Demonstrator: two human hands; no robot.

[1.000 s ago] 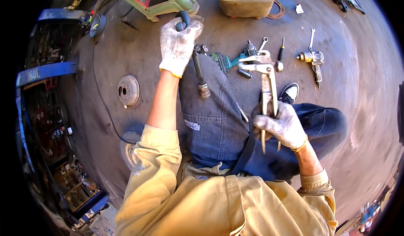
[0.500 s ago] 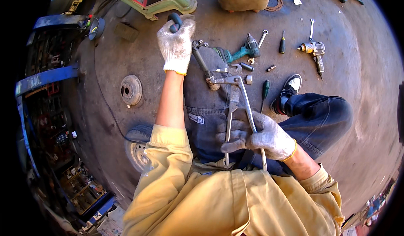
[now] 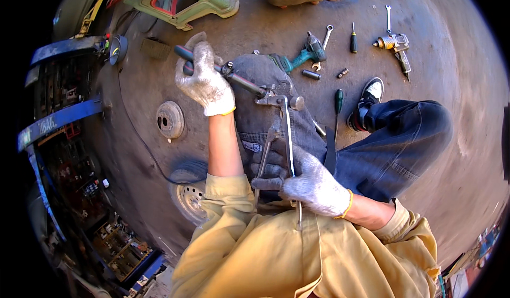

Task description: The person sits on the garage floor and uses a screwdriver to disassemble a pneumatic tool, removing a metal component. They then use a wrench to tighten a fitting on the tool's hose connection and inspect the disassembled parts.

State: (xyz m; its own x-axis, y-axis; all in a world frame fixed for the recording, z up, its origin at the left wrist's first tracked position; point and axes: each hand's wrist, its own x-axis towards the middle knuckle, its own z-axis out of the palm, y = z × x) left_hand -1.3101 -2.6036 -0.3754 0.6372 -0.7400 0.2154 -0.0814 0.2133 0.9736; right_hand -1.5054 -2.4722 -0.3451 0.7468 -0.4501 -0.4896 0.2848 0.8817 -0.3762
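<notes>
My gloved left hand point(image 3: 204, 82) is closed round one end of a dark metal rod point(image 3: 248, 84), which has a bent or looped part at the fingers and a small bolt fitting along it. The rod slants down to the right over my thigh. At its far end sit the jaws of long-handled pliers point(image 3: 289, 133); whether they bite on the rod is hard to tell. My gloved right hand point(image 3: 316, 186) is wrapped round the pliers' handles, which stand apart, with the fingers on the left handle and the palm on the right.
On the floor lie a teal power driver point(image 3: 303, 57), a combination wrench point(image 3: 322, 45), a green-handled screwdriver point(image 3: 339, 104), a socket point(image 3: 312, 74) and a yellow-black air tool point(image 3: 396, 44). A wheel point(image 3: 187, 198) and a rusty disc point(image 3: 171, 120) are left; beyond stands a green stool point(image 3: 226, 0).
My left hand has moved left and down, swinging the rod from steep to a flatter slant. The pliers and right hand have shifted left with it, still gripped.
</notes>
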